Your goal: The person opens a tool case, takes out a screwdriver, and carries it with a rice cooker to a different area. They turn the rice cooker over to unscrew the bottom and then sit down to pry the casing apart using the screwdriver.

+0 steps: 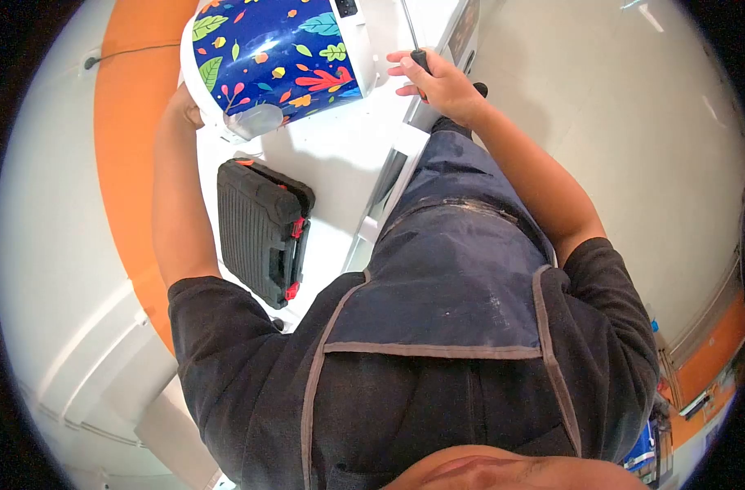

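A white appliance (278,61) with a shiny blue panel of colourful leaves and acorns lies tilted on the white tabletop. At its left lower edge, my left hand (189,108) grips the white rim, with the fingers partly hidden behind it. To the right of the appliance, my right hand (442,86) is closed around the black handle of a screwdriver (420,59). Its metal shaft points toward the top of the view, and its tip is out of frame. Some of the right fingers stretch out past the handle, apart from the appliance.
Nearer my body, a black ribbed tool case (262,233) with red latches lies on the white table (331,175). An orange band (131,122) runs along the left, with a thin dark cable (135,51) crossing it. My dark apron (446,278) is close to the table's edge.
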Demonstrator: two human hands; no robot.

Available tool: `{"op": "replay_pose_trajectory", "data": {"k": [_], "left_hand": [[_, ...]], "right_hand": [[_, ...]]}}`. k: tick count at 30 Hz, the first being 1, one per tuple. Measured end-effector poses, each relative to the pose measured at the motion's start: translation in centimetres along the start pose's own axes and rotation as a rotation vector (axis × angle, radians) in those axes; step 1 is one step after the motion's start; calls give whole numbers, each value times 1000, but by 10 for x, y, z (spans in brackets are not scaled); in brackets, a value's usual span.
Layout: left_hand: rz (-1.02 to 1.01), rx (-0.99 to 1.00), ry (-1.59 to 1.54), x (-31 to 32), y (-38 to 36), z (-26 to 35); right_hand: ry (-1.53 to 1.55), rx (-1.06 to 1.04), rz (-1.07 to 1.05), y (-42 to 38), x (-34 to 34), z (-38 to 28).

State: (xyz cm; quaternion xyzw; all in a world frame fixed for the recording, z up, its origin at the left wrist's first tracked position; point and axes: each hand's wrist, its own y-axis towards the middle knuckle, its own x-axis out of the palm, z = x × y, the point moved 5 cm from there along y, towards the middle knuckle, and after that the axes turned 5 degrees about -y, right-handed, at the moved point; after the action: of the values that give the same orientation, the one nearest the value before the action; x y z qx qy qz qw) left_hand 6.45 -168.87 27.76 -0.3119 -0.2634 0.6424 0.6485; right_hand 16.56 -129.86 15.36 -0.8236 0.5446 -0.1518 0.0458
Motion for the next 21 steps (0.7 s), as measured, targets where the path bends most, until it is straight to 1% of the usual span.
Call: {"op": "replay_pose_trajectory", "data": {"k": [2, 6, 7, 8, 9, 10, 12, 13, 14, 15, 16, 17, 18, 19, 20, 21], "left_hand": [[-14, 8, -58, 12, -11, -4], [-46, 46, -176, 37, -34, -19], [-93, 60, -114, 31, -32, -28], [-19, 112, -165, 50, -46, -32], [5, 120, -170, 65, -62, -37], [5, 79, -177, 70, -70, -47], [62, 116, -296, 96, -102, -64], [49, 177, -377, 105, -113, -75], [30, 238, -459, 114, -124, -86], [-91, 329, -398, 120, -136, -94], [-125, 277, -441, 125, -143, -105], [-56, 321, -352, 148, -160, -104], [23, 361, -271, 176, -174, -102], [4, 343, -313, 193, -173, -110], [-20, 321, -357, 208, -166, -116], [16, 283, -290, 224, -160, -116]], "right_hand": [[-18, -11, 20, -4, -1, -3], [-56, 58, 18, -9, -9, 6], [-51, 90, 21, -10, -9, 10], [-46, 119, 29, -11, -8, 16], [81, -44, 80, -5, -2, 34], [129, 26, 66, -8, 0, 31], [222, 168, 20, -36, 12, 9], [168, 227, -7, -52, 10, -8], [98, 213, -12, -66, 5, -17], [26, 101, 9, -74, -3, 1], [-50, -13, 22, -80, -15, 20], [66, -16, 15, -102, -27, 17], [148, -64, -15, -127, -41, 26], [230, -110, -49, -153, -56, 35], [285, -198, -96, -171, -73, 59], [380, -33, 28, -187, -93, 81]]}}
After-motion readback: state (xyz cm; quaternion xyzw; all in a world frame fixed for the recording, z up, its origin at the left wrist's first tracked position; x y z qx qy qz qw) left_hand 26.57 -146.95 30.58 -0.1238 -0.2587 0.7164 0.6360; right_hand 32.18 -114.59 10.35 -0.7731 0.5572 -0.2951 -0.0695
